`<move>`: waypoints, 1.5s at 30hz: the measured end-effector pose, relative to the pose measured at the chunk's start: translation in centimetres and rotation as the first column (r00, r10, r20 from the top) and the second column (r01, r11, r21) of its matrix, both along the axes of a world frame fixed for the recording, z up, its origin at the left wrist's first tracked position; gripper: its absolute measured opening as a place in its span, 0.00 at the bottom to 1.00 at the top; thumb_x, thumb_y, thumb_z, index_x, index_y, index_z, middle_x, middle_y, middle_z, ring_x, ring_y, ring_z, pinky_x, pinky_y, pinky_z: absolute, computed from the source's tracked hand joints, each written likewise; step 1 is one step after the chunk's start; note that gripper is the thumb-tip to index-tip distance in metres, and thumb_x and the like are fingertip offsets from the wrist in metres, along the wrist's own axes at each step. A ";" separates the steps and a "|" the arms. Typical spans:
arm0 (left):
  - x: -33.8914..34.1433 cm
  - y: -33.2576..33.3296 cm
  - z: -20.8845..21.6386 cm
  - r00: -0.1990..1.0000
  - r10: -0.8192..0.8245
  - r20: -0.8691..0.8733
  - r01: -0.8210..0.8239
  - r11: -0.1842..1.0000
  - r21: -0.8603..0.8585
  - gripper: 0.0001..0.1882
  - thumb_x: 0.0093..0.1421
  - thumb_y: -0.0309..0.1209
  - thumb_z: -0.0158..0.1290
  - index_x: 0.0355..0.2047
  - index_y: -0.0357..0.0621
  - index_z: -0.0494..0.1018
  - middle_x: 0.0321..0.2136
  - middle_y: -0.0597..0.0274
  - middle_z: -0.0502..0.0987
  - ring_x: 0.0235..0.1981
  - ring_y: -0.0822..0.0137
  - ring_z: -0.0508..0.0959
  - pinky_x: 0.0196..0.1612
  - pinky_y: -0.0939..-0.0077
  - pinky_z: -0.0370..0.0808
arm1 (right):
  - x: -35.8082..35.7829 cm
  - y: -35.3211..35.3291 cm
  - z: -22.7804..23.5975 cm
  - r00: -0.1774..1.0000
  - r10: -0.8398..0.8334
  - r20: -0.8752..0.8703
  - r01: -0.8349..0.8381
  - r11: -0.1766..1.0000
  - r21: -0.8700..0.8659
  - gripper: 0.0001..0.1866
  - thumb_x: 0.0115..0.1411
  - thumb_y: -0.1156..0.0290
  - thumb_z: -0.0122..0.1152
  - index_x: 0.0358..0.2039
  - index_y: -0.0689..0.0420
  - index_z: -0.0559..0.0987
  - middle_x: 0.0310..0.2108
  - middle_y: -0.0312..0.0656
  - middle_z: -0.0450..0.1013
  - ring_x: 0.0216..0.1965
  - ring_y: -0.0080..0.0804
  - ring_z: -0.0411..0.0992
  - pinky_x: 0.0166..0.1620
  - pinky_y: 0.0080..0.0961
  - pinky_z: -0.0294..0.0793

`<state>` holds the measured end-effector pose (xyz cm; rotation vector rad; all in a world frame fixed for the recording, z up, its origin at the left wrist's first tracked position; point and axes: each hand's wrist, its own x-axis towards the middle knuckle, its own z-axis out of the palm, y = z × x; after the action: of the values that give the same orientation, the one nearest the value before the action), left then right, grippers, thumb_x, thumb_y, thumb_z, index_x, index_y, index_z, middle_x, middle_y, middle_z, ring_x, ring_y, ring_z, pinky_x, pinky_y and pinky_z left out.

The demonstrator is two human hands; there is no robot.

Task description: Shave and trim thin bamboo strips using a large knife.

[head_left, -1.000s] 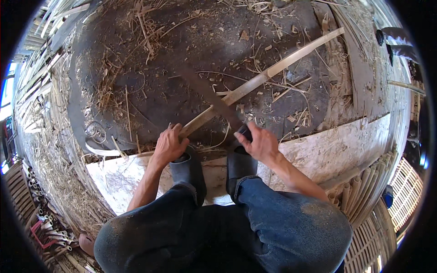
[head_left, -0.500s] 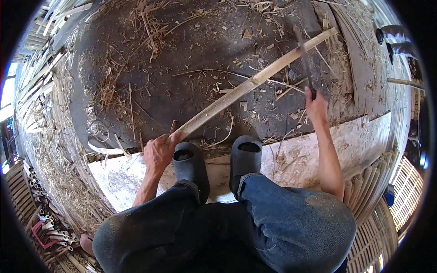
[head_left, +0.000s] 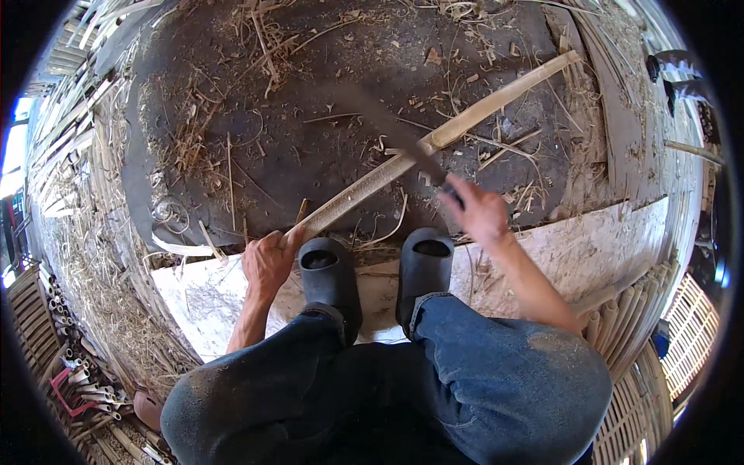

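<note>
A long split bamboo strip (head_left: 504,94) slants across the view from near left to far right. My left hand (head_left: 267,262) is closed round its near end, beside my left shoe. In my right hand (head_left: 479,213), just beyond my right shoe, is a knife (head_left: 380,124) with a long dark blade, gripped by its handle. The blade is smeared by motion and crosses over the middle of the strip near a joint; whether it touches the bamboo I cannot tell.
My grey clogs (head_left: 332,279) stand at the edge of a dark mat (head_left: 279,174) strewn with shavings and thin slivers. A pale board (head_left: 558,236) lies in front. Bamboo poles (head_left: 624,314) are stacked at right; cut bamboo pieces and a red-framed saw (head_left: 66,395) lie lower left.
My right hand has swung left with the knife, from near the strip's far end to its middle, and the blade now tilts left. The left hand and the strip have hardly moved.
</note>
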<state>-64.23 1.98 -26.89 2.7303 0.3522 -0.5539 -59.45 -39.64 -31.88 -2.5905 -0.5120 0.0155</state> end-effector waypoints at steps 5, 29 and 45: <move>-0.4 -0.1 -0.4 0.999 0.026 -0.021 -0.026 0.999 -0.032 0.31 0.62 0.59 0.55 0.22 0.40 0.80 0.17 0.45 0.77 0.22 0.44 0.79 0.28 0.53 0.73 | 3.7 -2.6 1.9 0.940 -0.311 -0.136 0.304 0.950 -0.071 0.17 0.69 0.56 0.56 0.56 0.43 0.75 0.24 0.41 0.78 0.17 0.34 0.76 0.15 0.24 0.72; -4.4 8.7 -0.9 0.997 0.067 0.025 -0.066 0.997 -0.040 0.31 0.62 0.56 0.55 0.17 0.40 0.75 0.15 0.46 0.74 0.20 0.45 0.77 0.26 0.55 0.71 | -1.8 7.1 2.3 0.980 0.174 -0.092 -0.185 0.974 -0.133 0.19 0.71 0.46 0.48 0.57 0.36 0.75 0.18 0.34 0.72 0.10 0.20 0.65 0.09 0.22 0.63; -13.8 23.7 -1.2 0.989 -0.034 0.147 0.039 0.999 -0.035 0.32 0.65 0.51 0.54 0.11 0.45 0.59 0.07 0.62 0.55 0.10 0.68 0.56 0.16 0.65 0.54 | 9.8 -10.6 1.9 0.854 -0.518 -0.044 0.512 0.853 -0.097 0.21 0.71 0.51 0.48 0.57 0.49 0.74 0.41 0.53 0.80 0.40 0.52 0.81 0.43 0.43 0.80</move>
<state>-78.03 25.69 -28.07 2.7252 0.2526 -0.3622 -49.61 -50.21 -30.01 -2.7126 0.2293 -0.0574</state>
